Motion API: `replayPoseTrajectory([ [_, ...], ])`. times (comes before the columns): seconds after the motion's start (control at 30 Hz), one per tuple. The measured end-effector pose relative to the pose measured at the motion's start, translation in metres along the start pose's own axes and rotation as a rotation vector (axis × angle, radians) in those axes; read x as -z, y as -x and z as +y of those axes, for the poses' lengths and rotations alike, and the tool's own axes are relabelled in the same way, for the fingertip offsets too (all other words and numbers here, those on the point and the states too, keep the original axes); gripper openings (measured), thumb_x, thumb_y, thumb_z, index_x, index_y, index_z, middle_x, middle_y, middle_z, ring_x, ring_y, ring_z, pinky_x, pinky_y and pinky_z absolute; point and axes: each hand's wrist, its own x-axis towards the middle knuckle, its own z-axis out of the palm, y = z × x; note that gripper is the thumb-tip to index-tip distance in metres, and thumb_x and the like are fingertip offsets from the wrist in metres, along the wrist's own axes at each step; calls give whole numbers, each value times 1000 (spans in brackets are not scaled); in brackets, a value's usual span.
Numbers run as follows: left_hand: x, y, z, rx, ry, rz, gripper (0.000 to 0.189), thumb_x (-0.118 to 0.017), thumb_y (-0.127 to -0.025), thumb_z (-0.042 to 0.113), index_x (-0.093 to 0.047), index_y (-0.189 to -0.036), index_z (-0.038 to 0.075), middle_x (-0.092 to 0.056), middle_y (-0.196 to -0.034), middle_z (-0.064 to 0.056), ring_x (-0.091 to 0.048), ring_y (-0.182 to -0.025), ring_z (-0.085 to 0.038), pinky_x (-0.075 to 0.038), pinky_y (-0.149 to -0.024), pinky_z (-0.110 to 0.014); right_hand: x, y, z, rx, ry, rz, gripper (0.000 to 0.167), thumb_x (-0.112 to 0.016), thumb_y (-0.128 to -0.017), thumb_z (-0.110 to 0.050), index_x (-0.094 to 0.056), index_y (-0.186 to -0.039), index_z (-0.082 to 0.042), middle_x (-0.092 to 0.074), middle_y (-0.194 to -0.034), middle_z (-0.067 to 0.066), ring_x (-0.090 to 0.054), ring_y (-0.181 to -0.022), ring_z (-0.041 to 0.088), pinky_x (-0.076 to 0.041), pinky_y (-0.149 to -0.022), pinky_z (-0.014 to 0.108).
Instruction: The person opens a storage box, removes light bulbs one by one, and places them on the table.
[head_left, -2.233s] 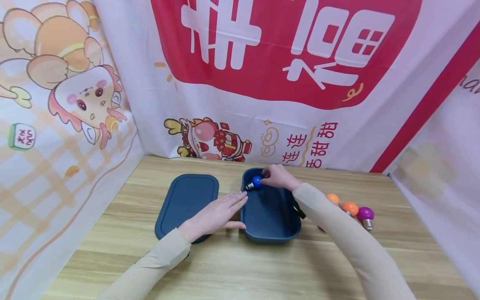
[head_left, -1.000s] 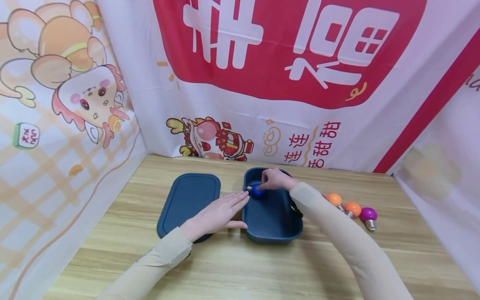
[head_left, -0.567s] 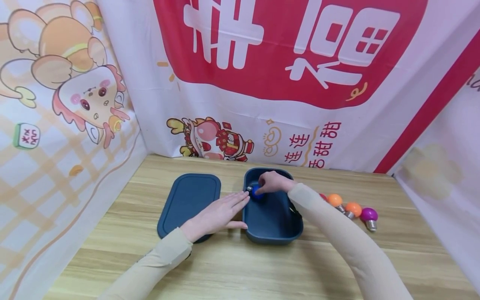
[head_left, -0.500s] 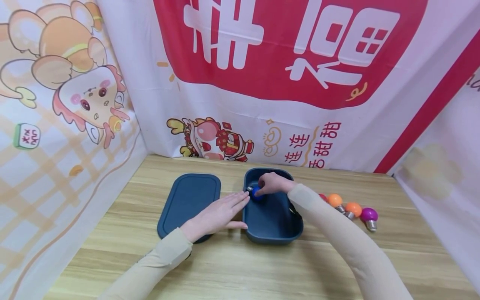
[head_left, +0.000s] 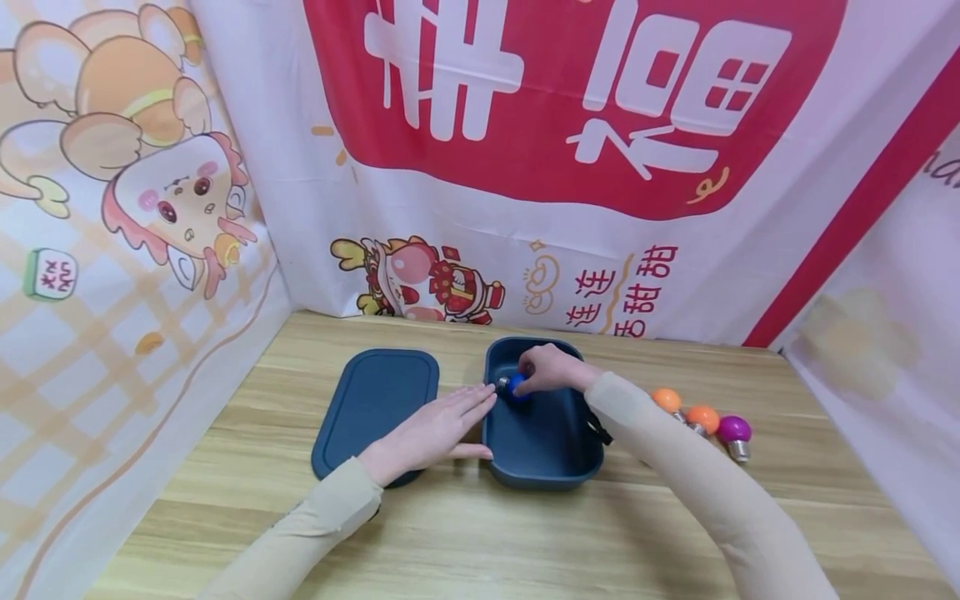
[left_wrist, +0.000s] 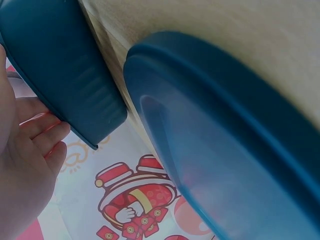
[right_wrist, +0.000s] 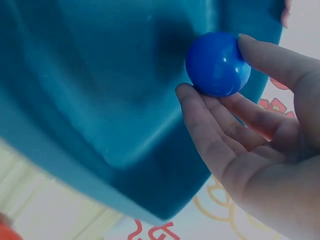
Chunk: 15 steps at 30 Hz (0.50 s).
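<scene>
My right hand [head_left: 553,368] pinches a blue light bulb [head_left: 518,387] between thumb and fingers inside the dark blue box [head_left: 543,479]. In the head view the bulb's metal screw base points left, toward the box's left wall. The right wrist view shows the round blue globe [right_wrist: 218,64] held at the fingertips, its base hidden. My left hand [head_left: 431,433] has its fingers straight, with fingertips and thumb at the box's left rim. In the left wrist view the left fingers [left_wrist: 47,135] touch the outside of the box wall [left_wrist: 65,65].
A dark blue lid [head_left: 378,408] lies flat left of the box, partly under the left hand. Right of the box, beyond the right forearm, lie two orange bulbs [head_left: 702,418] and a purple bulb [head_left: 734,429]. A printed cloth [head_left: 487,183] hangs behind the wooden table [head_left: 480,542].
My right hand has brought the blue bulb lower and nearer within the box, its base turning from lower left to left. The left hand stays at the rim.
</scene>
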Motion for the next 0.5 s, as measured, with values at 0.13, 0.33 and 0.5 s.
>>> replayPoseTrajectory([
  [0.13, -1, 0, 1, 17, 17, -10, 79, -55, -95, 58, -39, -152, 6, -36, -161, -12, -37, -148, -27, -37, -119, -44, 2, 8, 5, 29, 14, 38, 40, -75, -88, -36, -69, -113, -5, -71, -98, 6, -61, -82, 15, -56, -82, 32],
  [0.33, -1, 0, 1, 34, 34, -20, 81, -55, -94, 60, -37, -153, 9, -35, -161, -10, -37, -149, -27, -37, -119, -46, 1, 28, 8, 47, -7, 70, 39, -76, -88, -33, -68, -113, -4, -70, -95, 6, -60, -78, 13, -56, -76, 29],
  [0.5, -1, -2, 1, 29, 28, -13, 82, -54, -93, 62, -37, -153, 9, -35, -161, -10, -37, -149, -26, -38, -119, -46, 4, 44, 8, 89, 9, 99, 38, -77, -87, -30, -68, -112, -3, -71, -95, 7, -60, -77, 13, -56, -73, 27],
])
